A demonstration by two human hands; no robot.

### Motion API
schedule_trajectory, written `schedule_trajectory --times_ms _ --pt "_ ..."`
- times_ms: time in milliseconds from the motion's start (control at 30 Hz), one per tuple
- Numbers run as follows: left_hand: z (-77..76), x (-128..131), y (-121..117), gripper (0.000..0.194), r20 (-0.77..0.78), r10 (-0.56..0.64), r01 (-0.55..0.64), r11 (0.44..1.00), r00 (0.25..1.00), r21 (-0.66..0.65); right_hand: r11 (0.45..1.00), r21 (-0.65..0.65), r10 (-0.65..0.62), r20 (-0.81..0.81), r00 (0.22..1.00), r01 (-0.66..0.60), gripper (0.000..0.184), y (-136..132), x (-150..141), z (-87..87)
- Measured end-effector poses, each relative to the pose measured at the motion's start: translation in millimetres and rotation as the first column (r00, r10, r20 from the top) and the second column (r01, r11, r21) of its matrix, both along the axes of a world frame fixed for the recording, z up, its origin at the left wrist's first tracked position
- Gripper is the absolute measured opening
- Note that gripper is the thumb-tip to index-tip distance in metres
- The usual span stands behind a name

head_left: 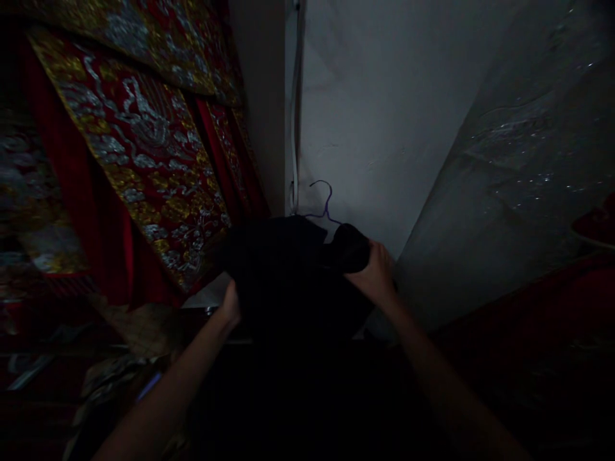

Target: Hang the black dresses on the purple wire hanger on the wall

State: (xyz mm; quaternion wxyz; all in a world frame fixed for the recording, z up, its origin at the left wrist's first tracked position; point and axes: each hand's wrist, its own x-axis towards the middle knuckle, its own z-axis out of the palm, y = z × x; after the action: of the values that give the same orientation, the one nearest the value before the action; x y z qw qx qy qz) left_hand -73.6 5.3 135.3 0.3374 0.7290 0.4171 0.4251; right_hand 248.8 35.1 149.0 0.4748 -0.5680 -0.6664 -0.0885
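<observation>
A black garment [293,282] fills the middle of the dim head view, its folds hard to make out. Out of its top rises the hooked end of a thin purple hanger [327,208]; the rest of the hanger is covered by cloth. At the garment's left edge, my left hand [231,304] is closed, its fingers mostly hidden behind the fabric. My right hand [375,272] grips the upper right part of the garment, the thumb on the near side, beside the bunched shoulder.
Red cloth with gold and silver embroidery [144,141] hangs at the left. Behind the garment stands a pale wall [375,96] with a vertical pipe or cable [294,115]. Clear plastic sheeting [519,147] hangs on the right, with dark red fabric [567,288] below it.
</observation>
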Motion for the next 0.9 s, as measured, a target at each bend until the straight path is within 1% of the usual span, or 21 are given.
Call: schedule_trajectory --times_ms 33,67,100,133,167,200,267,333,400,433,500,533,567,600,633,667,700,767,800,867,900 --pt "-10.0 -8.2 -5.4 0.087 0.135 -0.007 0.019 0.996 0.991 -0.092 0.999 -0.001 -0.036 0.011 0.999 0.036 0.081 5.0 1.5 9.6" --pt "-19.8 -13.3 -10.8 0.091 0.305 0.003 0.060 0.978 0.952 -0.200 0.998 0.004 -0.060 0.027 0.998 0.060 0.082 9.6 -0.3 19.3" --pt "-29.0 -15.3 -15.6 0.089 0.462 0.049 0.105 0.948 0.886 -0.301 0.997 0.013 -0.072 0.048 0.996 0.071 0.082 13.6 -4.9 28.5" --pt "-37.5 -14.5 -20.0 0.083 0.579 0.130 0.135 0.910 0.805 -0.392 0.997 0.022 -0.071 0.075 0.995 0.070 0.082 16.5 -11.4 36.2" --pt "-45.0 -11.4 -23.9 0.074 0.638 0.230 0.131 0.875 0.735 -0.466 0.998 0.027 -0.061 0.106 0.992 0.059 0.081 17.9 -18.7 42.0" --pt "-51.5 -6.6 -27.4 0.069 0.646 0.321 0.084 0.853 0.692 -0.515 0.999 0.026 -0.045 0.136 0.990 0.042 0.081 17.8 -25.8 45.7" --pt "-61.5 4.5 -34.1 0.065 0.618 0.460 -0.052 0.826 0.637 -0.561 1.000 0.010 -0.001 0.180 0.984 -0.001 0.082 12.4 -36.1 46.5" --pt "-68.6 14.4 -40.7 0.060 0.598 0.549 -0.140 0.794 0.584 -0.592 0.998 0.005 0.066 0.181 0.981 -0.068 0.087 0.9 -39.6 40.4" --pt "-74.3 21.3 -47.0 0.052 0.572 0.617 -0.157 0.742 0.541 -0.652 0.986 0.043 0.153 0.116 0.981 -0.159 0.087 -14.3 -39.5 28.9" --pt "-77.0 24.0 -50.1 0.049 0.557 0.645 -0.152 0.714 0.523 -0.684 0.977 0.076 0.197 0.052 0.979 -0.201 0.083 -22.1 -40.3 21.2" --pt "-82.5 28.8 -56.3 0.044 0.540 0.672 -0.122 0.675 0.507 -0.727 0.964 0.147 0.247 -0.167 0.955 -0.223 0.060 -36.1 -47.3 0.6" --pt "-85.2 31.3 -59.4 0.042 0.535 0.679 -0.108 0.663 0.502 -0.740 0.967 0.151 0.245 -0.310 0.918 -0.207 0.045 -41.6 -54.2 -12.5" --pt "-87.8 34.1 -62.7 0.040 0.530 0.684 -0.095 0.653 0.501 -0.752 0.974 0.121 0.224 -0.459 0.860 -0.189 0.033 -46.1 -63.2 -27.1" --pt "-90.1 37.1 -66.1 0.039 0.522 0.688 -0.082 0.640 0.505 -0.764 0.980 0.041 0.183 -0.586 0.789 -0.197 0.028 -49.5 -73.7 -42.8" --pt "-91.9 40.0 -69.6 0.039 0.510 0.691 -0.071 0.626 0.512 -0.777 0.964 -0.075 0.140 -0.669 0.730 -0.254 0.031 -51.9 -85.0 -58.7" --pt "-93.2 42.7 -73.2 0.040 0.500 0.690 -0.060 0.615 0.523 -0.786 0.921 -0.195 0.104 -0.712 0.694 -0.338 0.037 -53.7 -96.3 -74.1" --pt "-93.8 45.0 -76.9 0.041 0.496 0.684 -0.049 0.611 0.535 -0.790 0.860 -0.303 0.070 -0.727 0.683 -0.411 0.041 -55.0 -106.9 -88.1" --pt "-93.0 47.7 -83.9 0.044 0.501 0.663 -0.021 0.614 0.556 -0.789 0.744 -0.441 0.049 -0.713 0.699 -0.502 0.044 -57.4 -123.4 -109.9" --pt "-91.6 48.0 -87.1 0.044 0.506 0.655 -0.004 0.613 0.561 -0.790 0.713 -0.471 0.056 -0.700 0.712 -0.519 0.043 -58.7 -128.7 -117.4" --pt "-87.6 46.8 -92.3 0.044 0.507 0.654 0.028 0.597 0.561 -0.802 0.694 -0.474 0.093 -0.686 0.721 -0.541 0.037 -61.8 -134.1 -126.1" --pt "-85.2 45.7 -94.2 0.043 0.501 0.662 0.038 0.582 0.558 -0.812 0.688 -0.457 0.120 -0.694 0.709 -0.564 0.034 -63.6 -134.6 -128.0"
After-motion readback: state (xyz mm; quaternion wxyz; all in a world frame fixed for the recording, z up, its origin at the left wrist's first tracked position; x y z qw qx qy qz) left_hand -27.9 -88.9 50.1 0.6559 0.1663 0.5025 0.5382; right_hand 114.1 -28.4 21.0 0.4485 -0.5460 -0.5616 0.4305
